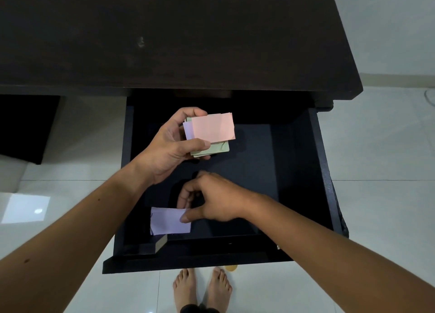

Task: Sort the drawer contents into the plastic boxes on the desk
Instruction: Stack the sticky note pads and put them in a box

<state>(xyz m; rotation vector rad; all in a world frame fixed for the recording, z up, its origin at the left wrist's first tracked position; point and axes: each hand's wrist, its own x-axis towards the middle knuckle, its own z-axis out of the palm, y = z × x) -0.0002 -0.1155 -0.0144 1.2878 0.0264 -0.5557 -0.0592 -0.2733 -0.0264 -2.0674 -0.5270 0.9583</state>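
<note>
Left hand (pixel 173 145) gripped a stack of paper slips (pixel 209 133), pink on top, above the open drawer (pixel 320 171). Right hand (pixel 211 199) pinched the corner of a purple slip (pixel 168 222) on the drawer floor.

L hand (pixel 175 145) gripping, raised; R hand (pixel 211 198) pinching, lower.

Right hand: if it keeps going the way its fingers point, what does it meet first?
The right hand points left and down at the purple paper on the drawer floor; its thumb seems already on the paper's edge, though depth is unclear.
</note>
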